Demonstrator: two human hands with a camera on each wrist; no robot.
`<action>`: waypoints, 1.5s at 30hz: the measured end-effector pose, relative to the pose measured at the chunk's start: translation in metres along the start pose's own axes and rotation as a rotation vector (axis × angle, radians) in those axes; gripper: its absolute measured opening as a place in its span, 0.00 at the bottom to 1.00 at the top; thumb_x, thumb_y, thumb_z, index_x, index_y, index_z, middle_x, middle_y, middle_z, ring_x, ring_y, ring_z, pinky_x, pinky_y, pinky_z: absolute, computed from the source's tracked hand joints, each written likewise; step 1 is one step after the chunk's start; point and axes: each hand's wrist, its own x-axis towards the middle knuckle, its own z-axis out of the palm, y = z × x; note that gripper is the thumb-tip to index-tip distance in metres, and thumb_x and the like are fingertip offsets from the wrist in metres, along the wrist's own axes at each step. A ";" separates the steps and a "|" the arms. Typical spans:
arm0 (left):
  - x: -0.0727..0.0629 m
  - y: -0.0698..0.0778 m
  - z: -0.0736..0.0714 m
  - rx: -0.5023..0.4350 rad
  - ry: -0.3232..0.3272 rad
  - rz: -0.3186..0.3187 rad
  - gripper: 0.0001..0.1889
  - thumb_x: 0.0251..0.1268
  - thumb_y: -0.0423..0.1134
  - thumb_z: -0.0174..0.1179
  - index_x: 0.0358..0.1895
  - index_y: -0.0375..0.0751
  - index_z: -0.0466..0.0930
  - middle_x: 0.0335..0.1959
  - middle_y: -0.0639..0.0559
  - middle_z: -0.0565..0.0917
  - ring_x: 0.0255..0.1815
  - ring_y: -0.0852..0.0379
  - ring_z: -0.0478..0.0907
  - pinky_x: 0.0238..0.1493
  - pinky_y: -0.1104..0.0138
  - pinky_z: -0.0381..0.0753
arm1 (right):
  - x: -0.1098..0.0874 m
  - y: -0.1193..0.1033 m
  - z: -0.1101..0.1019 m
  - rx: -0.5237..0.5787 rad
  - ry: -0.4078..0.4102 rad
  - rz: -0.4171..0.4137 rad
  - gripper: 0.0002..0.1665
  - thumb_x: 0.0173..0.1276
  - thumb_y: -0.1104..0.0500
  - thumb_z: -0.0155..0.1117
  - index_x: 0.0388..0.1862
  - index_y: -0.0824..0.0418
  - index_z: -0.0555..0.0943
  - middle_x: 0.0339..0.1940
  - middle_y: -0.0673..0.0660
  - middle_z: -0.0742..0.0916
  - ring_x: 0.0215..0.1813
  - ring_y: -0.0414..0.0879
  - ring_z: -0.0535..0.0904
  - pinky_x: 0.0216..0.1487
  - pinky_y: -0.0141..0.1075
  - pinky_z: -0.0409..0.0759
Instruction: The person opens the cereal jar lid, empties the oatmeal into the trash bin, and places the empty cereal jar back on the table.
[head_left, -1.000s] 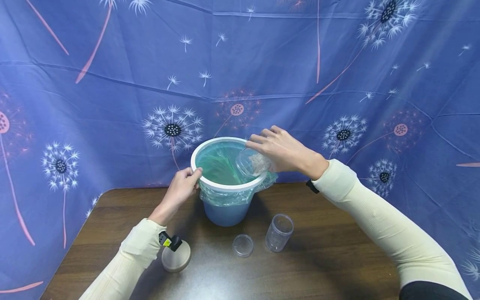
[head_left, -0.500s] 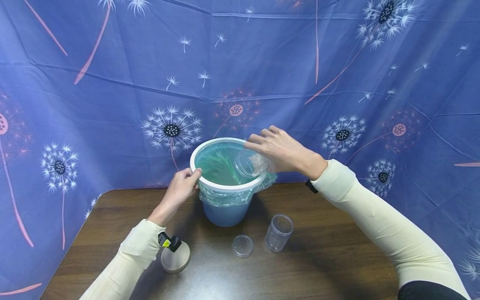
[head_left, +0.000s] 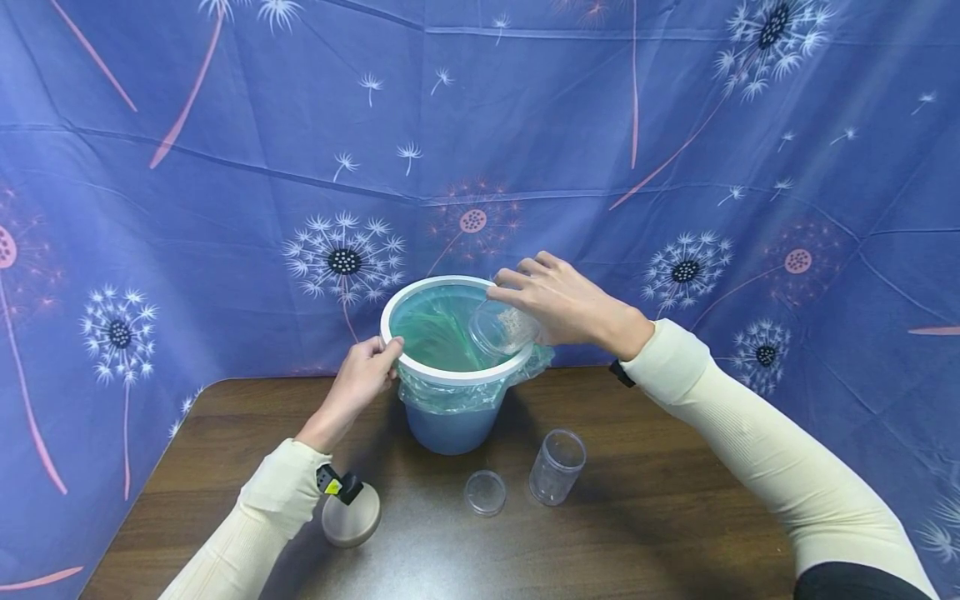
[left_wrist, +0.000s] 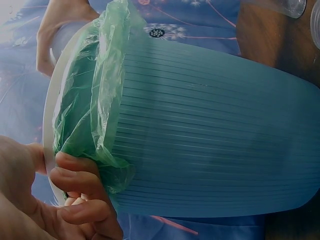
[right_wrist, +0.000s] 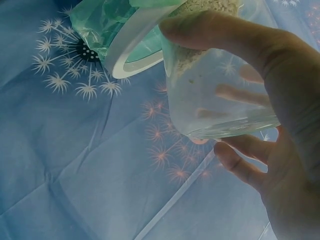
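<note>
A blue trash bin (head_left: pixel 453 429) with a white rim ring (head_left: pixel 450 377) stands on the table, lined with a green plastic bag (left_wrist: pixel 107 95). My left hand (head_left: pixel 358 377) pinches the rim at its left side, thumb over the ring and fingers curled underneath. Over the right side of the opening, my right hand (head_left: pixel 570 304) grips a clear jar (right_wrist: pixel 215 112) tipped with its mouth toward the bin. Pale grains (right_wrist: pixel 187 62) lie along the jar's lower wall toward its mouth. The bottom of the bin is hidden by the bag.
An upright clear jar (head_left: pixel 557 468) stands in front of the bin, right of a small clear lid (head_left: pixel 486 492). A round beige lid (head_left: pixel 351 517) lies beside my left wrist. Behind the wooden table (head_left: pixel 637 517) hangs a blue dandelion-print cloth (head_left: pixel 225 208).
The pale grains inside the tipped jar have dwindled a little. Both hands keep their holds on the rim and the jar, hardly moving.
</note>
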 end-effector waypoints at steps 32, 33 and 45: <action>0.001 0.000 -0.001 0.000 0.000 -0.006 0.21 0.82 0.49 0.58 0.27 0.43 0.70 0.22 0.53 0.77 0.21 0.61 0.70 0.26 0.69 0.68 | 0.007 0.001 -0.004 0.011 -0.028 -0.022 0.51 0.49 0.60 0.89 0.73 0.52 0.76 0.69 0.58 0.80 0.66 0.62 0.77 0.67 0.58 0.74; 0.001 0.000 -0.001 -0.001 0.000 -0.006 0.21 0.82 0.48 0.58 0.27 0.43 0.70 0.22 0.53 0.77 0.22 0.60 0.70 0.26 0.69 0.69 | 0.008 0.001 -0.004 0.013 -0.029 -0.022 0.51 0.50 0.62 0.88 0.73 0.52 0.76 0.70 0.58 0.80 0.66 0.62 0.77 0.68 0.58 0.74; 0.002 0.000 0.000 0.004 0.001 -0.010 0.20 0.83 0.46 0.56 0.28 0.43 0.70 0.22 0.53 0.76 0.21 0.60 0.69 0.27 0.69 0.68 | 0.013 -0.001 -0.007 0.003 -0.020 -0.047 0.46 0.54 0.67 0.81 0.73 0.51 0.77 0.69 0.58 0.81 0.65 0.62 0.77 0.66 0.57 0.73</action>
